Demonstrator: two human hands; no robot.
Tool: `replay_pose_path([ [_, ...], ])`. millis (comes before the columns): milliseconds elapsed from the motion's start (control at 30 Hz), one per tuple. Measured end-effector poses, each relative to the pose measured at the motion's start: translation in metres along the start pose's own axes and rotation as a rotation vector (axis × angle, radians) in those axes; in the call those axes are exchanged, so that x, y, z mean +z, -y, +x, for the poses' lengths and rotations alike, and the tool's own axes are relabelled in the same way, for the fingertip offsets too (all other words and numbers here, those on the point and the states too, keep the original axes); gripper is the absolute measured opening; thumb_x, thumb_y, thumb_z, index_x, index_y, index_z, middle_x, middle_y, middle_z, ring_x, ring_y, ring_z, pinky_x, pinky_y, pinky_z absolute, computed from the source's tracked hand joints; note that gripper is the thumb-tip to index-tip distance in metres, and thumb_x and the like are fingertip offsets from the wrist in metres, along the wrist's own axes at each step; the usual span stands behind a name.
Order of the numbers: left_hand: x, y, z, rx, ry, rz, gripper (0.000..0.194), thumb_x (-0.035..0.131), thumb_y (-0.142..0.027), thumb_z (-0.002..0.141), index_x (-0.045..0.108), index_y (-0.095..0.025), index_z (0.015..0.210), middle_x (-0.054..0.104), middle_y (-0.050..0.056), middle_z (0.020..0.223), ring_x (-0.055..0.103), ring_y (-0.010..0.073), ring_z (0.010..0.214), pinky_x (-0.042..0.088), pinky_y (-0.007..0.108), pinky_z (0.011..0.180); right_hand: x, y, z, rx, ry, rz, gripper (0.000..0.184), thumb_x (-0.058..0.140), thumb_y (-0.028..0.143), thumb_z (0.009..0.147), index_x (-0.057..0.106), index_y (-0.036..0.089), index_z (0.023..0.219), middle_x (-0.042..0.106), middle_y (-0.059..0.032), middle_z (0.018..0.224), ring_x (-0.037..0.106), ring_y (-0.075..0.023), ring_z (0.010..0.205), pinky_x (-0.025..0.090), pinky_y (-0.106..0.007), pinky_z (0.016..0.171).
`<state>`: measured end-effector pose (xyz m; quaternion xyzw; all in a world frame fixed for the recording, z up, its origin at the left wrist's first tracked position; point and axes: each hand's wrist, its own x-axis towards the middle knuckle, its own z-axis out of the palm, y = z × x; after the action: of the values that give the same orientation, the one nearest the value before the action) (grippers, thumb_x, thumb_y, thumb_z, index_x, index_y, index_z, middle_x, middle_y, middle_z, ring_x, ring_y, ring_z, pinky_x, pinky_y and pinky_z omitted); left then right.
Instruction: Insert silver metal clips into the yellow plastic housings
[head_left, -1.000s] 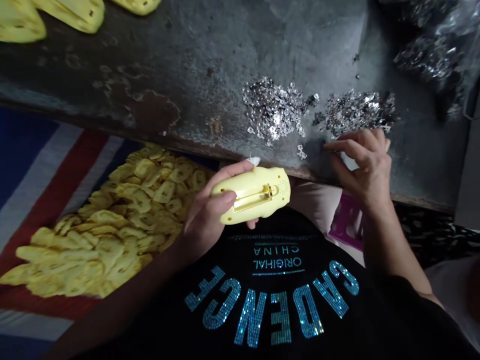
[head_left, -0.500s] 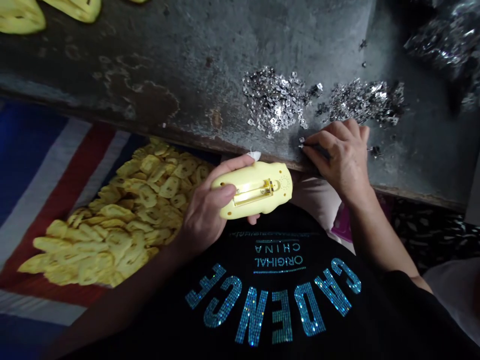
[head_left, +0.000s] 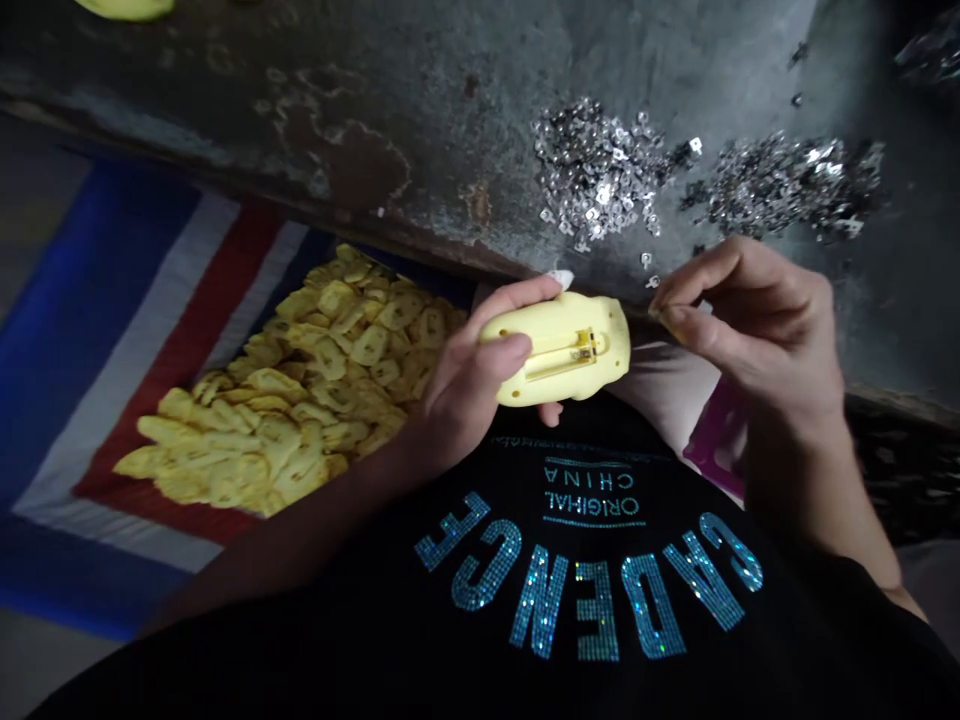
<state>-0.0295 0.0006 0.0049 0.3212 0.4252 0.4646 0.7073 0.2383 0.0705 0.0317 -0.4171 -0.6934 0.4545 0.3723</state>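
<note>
My left hand (head_left: 480, 370) is closed around a yellow plastic battery housing (head_left: 555, 385), its thumb on the near end and an open battery slot facing up. Small metal parts show at the slot's right end. A white covering (head_left: 562, 280) sits on one left fingertip. Just right of the housing, apart from it, my right hand (head_left: 765, 340) is raised with thumb and forefinger pinched. Whatever lies in that pinch is too small to make out. Small metal contact plates form one pile (head_left: 600, 185) and another pile (head_left: 787, 190) on the table beyond my hands.
The worn metal table (head_left: 450, 90) runs across the top, its edge just beyond the housing. Many yellow plastic parts (head_left: 300, 400) are heaped on a striped sheet (head_left: 180, 340) at left. Another yellow piece (head_left: 131, 8) lies at the upper left. A purple item (head_left: 716, 435) shows below the edge.
My right hand has lifted from beside the loose metal plates and come back toward my body, fingers still pinched. The left hand keeps its hold on the housing. The whole view has shifted.
</note>
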Motion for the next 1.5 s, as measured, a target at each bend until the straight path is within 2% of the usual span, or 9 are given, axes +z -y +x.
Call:
replay_pose_path([
  [133,0.006,-0.001,-0.005,0.019,0.066,0.057,0.055,0.069,-0.045,0.112,0.068,-0.027,0.164,0.082,0.011,0.150,0.087,0.0241,0.086,0.071,0.032,0.060,0.006,0.005,-0.010,0.080,0.069,0.147,0.010,0.097,0.033,0.099,0.088,0.031,0.103,0.082,0.0035,0.091,0.071,-0.0168,0.078,0.057,-0.034,0.072],
  [333,0.015,0.003,-0.014,0.069,0.096,0.165,0.061,0.073,-0.048,0.113,0.065,-0.027,0.169,0.078,0.011,0.160,0.087,0.0203,0.082,0.078,0.036,0.072,0.011,0.009,-0.021,0.113,0.079,0.160,0.017,0.099,0.043,0.099,0.088,0.030,0.101,0.082,0.0022,0.093,0.073,-0.0175,0.078,0.063,-0.034,0.072],
  [533,0.023,-0.001,-0.020,0.116,0.121,0.283,0.065,0.072,-0.050,0.113,0.060,-0.027,0.172,0.074,0.011,0.168,0.090,0.0271,0.105,0.079,0.033,0.074,0.010,0.014,-0.026,0.126,0.060,0.160,0.025,0.103,0.047,0.094,0.084,0.031,0.099,0.079,0.0037,0.092,0.071,-0.0174,0.078,0.065,-0.034,0.072],
  [700,0.027,-0.003,-0.026,0.170,0.122,0.407,0.064,0.071,-0.051,0.115,0.059,-0.027,0.174,0.077,0.011,0.163,0.091,0.0266,0.104,0.080,0.034,0.079,0.007,0.014,-0.029,0.115,0.054,0.149,0.030,0.107,0.044,0.089,0.081,0.030,0.098,0.078,0.0035,0.094,0.072,-0.0176,0.080,0.064,-0.034,0.073],
  [867,0.025,0.000,-0.027,0.252,0.166,0.578,0.067,0.063,-0.050,0.119,0.051,-0.026,0.181,0.084,0.010,0.152,0.091,0.0305,0.113,0.081,0.045,0.096,0.009,0.020,-0.030,0.115,0.018,0.106,0.033,0.106,0.046,0.089,0.079,0.029,0.094,0.077,0.0035,0.090,0.069,-0.0167,0.076,0.061,-0.033,0.069],
  [1067,0.025,0.000,-0.025,0.312,0.179,0.626,0.069,0.061,-0.052,0.120,0.050,-0.022,0.181,0.071,0.012,0.174,0.082,0.0368,0.143,0.075,0.051,0.119,0.015,0.027,-0.033,0.130,-0.066,-0.017,0.034,0.106,0.045,0.089,0.076,0.029,0.088,0.077,0.0042,0.084,0.066,-0.0162,0.069,0.055,-0.033,0.060],
  [1167,0.024,0.003,-0.024,0.281,0.177,0.618,0.068,0.060,-0.055,0.121,0.049,-0.027,0.182,0.070,0.010,0.175,0.081,0.0375,0.145,0.077,0.049,0.113,0.018,0.026,-0.035,0.137,-0.086,-0.045,0.032,0.107,0.042,0.089,0.078,0.030,0.087,0.078,0.0034,0.083,0.067,-0.0177,0.068,0.057,-0.036,0.061],
  [1333,0.022,0.008,-0.020,0.201,0.144,0.418,0.063,0.066,-0.052,0.119,0.055,-0.032,0.178,0.065,0.007,0.180,0.090,0.0322,0.120,0.083,0.043,0.087,0.025,0.021,-0.039,0.133,-0.144,0.037,0.028,0.103,0.045,0.094,0.080,0.030,0.091,0.080,0.0021,0.087,0.076,-0.0205,0.075,0.070,-0.040,0.072],
  [1500,0.023,0.007,-0.017,0.130,0.093,0.310,0.063,0.069,-0.054,0.116,0.060,-0.030,0.174,0.069,0.008,0.175,0.089,0.0339,0.123,0.083,0.040,0.083,0.024,0.014,-0.045,0.107,-0.190,0.022,0.021,0.102,0.042,0.096,0.083,0.033,0.097,0.083,0.0005,0.095,0.079,-0.0238,0.082,0.076,-0.048,0.085],
])
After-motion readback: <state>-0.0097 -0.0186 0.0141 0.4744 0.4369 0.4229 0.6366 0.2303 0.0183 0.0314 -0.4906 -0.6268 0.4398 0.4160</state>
